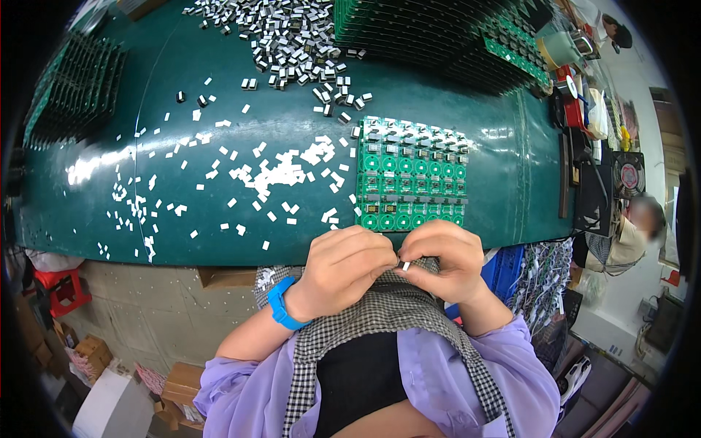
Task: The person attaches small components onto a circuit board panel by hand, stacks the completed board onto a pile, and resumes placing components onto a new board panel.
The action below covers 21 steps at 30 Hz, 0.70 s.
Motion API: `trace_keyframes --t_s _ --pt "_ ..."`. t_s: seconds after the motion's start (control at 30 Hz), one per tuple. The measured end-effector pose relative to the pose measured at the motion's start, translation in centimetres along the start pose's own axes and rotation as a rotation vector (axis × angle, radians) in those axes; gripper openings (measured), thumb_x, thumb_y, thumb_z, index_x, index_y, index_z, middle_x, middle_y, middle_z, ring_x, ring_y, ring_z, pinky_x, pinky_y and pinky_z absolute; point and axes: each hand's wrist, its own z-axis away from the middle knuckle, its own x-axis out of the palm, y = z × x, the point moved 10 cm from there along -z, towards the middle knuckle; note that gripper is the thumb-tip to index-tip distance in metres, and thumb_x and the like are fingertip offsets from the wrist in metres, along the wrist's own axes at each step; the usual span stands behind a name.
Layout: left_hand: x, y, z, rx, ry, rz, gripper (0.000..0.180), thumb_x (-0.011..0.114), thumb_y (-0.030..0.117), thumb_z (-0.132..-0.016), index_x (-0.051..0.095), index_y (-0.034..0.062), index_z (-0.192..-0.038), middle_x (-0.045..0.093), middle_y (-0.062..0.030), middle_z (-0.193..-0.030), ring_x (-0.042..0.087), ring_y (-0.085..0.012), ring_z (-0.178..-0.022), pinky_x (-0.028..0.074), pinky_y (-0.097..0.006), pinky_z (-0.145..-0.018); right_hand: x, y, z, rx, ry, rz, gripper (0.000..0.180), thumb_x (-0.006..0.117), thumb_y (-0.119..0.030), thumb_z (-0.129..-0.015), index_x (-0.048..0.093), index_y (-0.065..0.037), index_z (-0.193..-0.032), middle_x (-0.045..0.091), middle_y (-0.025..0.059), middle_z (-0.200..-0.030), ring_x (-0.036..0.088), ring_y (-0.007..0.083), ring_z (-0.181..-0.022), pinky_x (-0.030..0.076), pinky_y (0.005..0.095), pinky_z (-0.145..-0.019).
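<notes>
Both my hands meet just in front of the table's near edge. My left hand (349, 264) is closed in a pinch, fingertips against a small black display module with a white face (406, 266). My right hand (445, 261) pinches the same piece between thumb and forefinger; most of it is hidden by the fingers. Just beyond my hands lies a green circuit board panel (412, 164) with rows of parts. Two dark digit displays (380, 209) sit at the left of its nearer row. Small white slips (277, 173) are scattered left of the panel.
A heap of white-faced modules (296, 44) covers the far middle of the green table (219, 146). Upright stacks of circuit boards stand at far left (77, 87) and far right (438, 36). Blue crates (504, 274) stand at my right; another person (631, 233) sits farther right.
</notes>
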Motion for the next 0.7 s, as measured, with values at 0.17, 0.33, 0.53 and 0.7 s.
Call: trace_keyframes --t_s 0.17,0.33,0.53,0.7 --pt "0.3 -0.3 0.6 -0.013 -0.031 -0.051 0.019 0.071 -0.003 -0.064 0.063 0.0015 -0.081 0.063 -0.0100 -0.080 0.062 -0.0239 -0.067 0.049 -0.032 -0.058 0.3 0.1 -0.7 0.015 -0.109 0.014 0.018 0.076 -0.001 -0.066 0.068 -0.002 -0.081 0.066 0.0086 -0.080 0.064 0.0197 -0.069 0.051 0.0280 -0.058" --pt "-0.3 -0.3 -0.1 -0.079 0.029 -0.024 0.019 0.071 -0.003 -0.066 0.064 0.0015 -0.083 0.064 -0.0097 -0.083 0.063 -0.0234 -0.069 0.050 -0.031 -0.058 -0.5 -1.1 0.6 -0.188 0.088 0.167 0.018 0.076 -0.002 -0.067 0.068 -0.002 -0.083 0.066 0.0090 -0.081 0.065 0.0199 -0.066 0.052 0.0271 -0.055" --pt "-0.2 -0.3 0.1 -0.047 0.040 -0.166 0.021 0.072 -0.005 -0.067 0.066 -0.0009 -0.087 0.066 -0.0112 -0.083 0.065 -0.0225 -0.070 0.052 -0.030 -0.060 -0.6 -0.7 0.5 -0.139 0.109 0.233 0.019 0.076 -0.001 -0.066 0.068 -0.001 -0.084 0.066 0.0096 -0.081 0.066 0.0200 -0.067 0.052 0.0269 -0.055" --pt "-0.6 -0.1 0.0 -0.034 0.090 -0.226 0.023 0.072 -0.004 -0.066 0.066 -0.0004 -0.088 0.065 -0.0110 -0.080 0.064 -0.0223 -0.066 0.051 -0.029 -0.056 -0.6 -0.6 0.4 -0.129 0.120 0.253 0.022 0.076 0.006 -0.063 0.064 0.002 -0.081 0.066 0.0131 -0.077 0.065 0.0214 -0.067 0.053 0.0277 -0.057"
